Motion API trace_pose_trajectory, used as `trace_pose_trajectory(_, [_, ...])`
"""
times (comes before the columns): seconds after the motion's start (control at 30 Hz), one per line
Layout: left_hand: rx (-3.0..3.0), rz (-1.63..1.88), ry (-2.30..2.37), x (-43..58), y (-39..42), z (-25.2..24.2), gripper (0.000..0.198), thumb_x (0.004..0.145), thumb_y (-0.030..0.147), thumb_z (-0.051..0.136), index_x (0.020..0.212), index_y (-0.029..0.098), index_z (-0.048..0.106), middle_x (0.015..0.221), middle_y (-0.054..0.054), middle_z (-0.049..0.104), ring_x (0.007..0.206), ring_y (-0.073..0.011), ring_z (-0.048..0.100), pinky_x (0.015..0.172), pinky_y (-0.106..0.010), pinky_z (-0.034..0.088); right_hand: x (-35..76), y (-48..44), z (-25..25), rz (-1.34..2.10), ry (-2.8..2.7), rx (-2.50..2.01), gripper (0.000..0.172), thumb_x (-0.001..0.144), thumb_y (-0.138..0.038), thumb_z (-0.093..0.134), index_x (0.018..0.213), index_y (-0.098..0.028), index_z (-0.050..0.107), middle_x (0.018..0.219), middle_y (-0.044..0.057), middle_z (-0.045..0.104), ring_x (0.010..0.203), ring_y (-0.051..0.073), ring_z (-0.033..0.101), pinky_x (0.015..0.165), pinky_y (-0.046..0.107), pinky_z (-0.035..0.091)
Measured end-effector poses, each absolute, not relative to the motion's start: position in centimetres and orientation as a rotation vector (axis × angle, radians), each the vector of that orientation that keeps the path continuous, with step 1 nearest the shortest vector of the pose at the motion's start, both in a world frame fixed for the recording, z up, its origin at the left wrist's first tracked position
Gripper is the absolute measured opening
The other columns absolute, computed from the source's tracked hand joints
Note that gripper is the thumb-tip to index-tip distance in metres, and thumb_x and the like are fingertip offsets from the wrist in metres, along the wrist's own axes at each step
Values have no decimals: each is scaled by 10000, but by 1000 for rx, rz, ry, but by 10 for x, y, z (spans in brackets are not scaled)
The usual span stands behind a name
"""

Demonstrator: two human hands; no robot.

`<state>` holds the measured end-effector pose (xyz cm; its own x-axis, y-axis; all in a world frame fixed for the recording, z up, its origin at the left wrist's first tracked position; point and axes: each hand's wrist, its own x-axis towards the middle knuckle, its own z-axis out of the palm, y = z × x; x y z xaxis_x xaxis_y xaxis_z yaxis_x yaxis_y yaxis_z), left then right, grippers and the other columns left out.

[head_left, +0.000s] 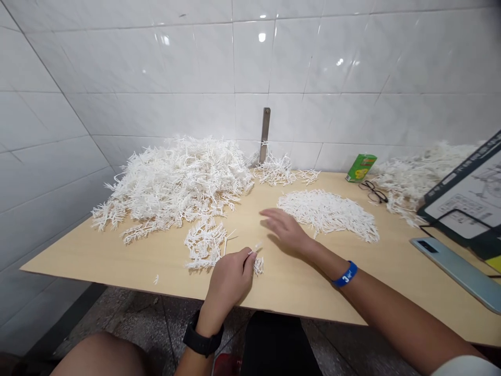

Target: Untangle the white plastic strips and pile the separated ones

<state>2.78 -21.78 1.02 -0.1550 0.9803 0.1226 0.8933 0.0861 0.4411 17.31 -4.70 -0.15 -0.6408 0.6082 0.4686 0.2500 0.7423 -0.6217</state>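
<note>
My left hand (230, 279), with a black watch on the wrist, is closed in a pinch on a small white plastic comb-like piece (258, 264) near the table's front edge. My right hand (285, 228), with a blue wristband, lies flat and open on the wooden table (129, 261), fingers stretched toward the left and slightly blurred. Just left of my left hand lies a small cluster of white plastic pieces (204, 243). A flat spread of loose white pieces (329, 213) lies right behind my right hand. A big heap of white pieces (176, 180) fills the back left.
A smaller bundle (279, 171) sits by a metal bracket (265, 134) on the tiled wall. A green box (361, 167) and glasses (373, 192) lie at the back right beside another white heap (422, 175). A phone (457, 271) and a printed board (465, 201) are at the right.
</note>
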Motion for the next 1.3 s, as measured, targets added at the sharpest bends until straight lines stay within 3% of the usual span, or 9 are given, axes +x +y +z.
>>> trace_pose_trajectory(0.1, [1866, 626, 2154, 28, -217, 12, 372, 1001, 369, 302, 823, 213, 588, 736, -48, 672, 698, -184, 610, 584, -268, 270, 166, -63, -1, 788, -2543, -281, 435, 951, -451, 481, 1292, -214, 608, 1340, 126, 597, 1254, 250, 530, 1054, 452, 413])
trace_pose_trajectory(0.23, [1902, 662, 2119, 28, -218, 11, 366, 999, 371, 313, 877, 222, 623, 783, -47, 695, 716, -185, 616, 593, -270, 279, 162, -68, 0, 774, -2628, -150, 373, 990, -391, 413, 1101, -218, 724, 1252, 96, 663, 1173, 214, 591, 1025, 414, 437])
trace_pose_trajectory(0.43, [1973, 626, 2126, 27, -216, 8, 358, 990, 352, 335, 744, 214, 555, 702, -28, 656, 658, -172, 585, 578, -282, 250, 159, -73, 2, 622, -2562, -354, 332, 967, -246, 429, 913, -193, 753, 982, 56, 754, 943, 200, 666, 941, 404, 455])
trace_pose_trajectory(0.87, [1992, 606, 2167, 27, -210, 7, 319, 980, 330, 346, 764, 215, 551, 722, -31, 670, 664, -178, 589, 569, -297, 217, 154, -75, -1, 585, -2471, -540, 311, 929, -236, 458, 836, -200, 752, 988, 46, 757, 961, 218, 664, 942, 400, 441])
trace_pose_trajectory(1.03, [2029, 628, 2015, 24, -218, 8, 337, 973, 343, 368, 696, 210, 506, 657, -10, 620, 632, -159, 552, 572, -288, 219, 172, -42, 0, 756, -2013, -950, 384, 949, -319, 393, 844, -151, 722, 869, 92, 742, 790, 198, 687, 725, 326, 528])
trace_pose_trajectory(1.2, [1947, 673, 2076, 24, -222, 6, 345, 984, 354, 334, 701, 209, 469, 646, -8, 599, 622, -161, 539, 566, -291, 204, 191, -9, -3, 492, -2018, -969, 303, 911, -286, 453, 841, -171, 725, 983, 98, 732, 953, 235, 663, 895, 391, 505])
trace_pose_trajectory(1.3, [1940, 674, 2099, 26, -220, 6, 341, 985, 359, 332, 712, 212, 473, 654, -12, 606, 631, -168, 546, 567, -294, 200, 187, -9, -10, 415, -2166, -886, 320, 910, -226, 439, 1064, -173, 714, 1118, 120, 701, 1066, 261, 626, 979, 447, 467])
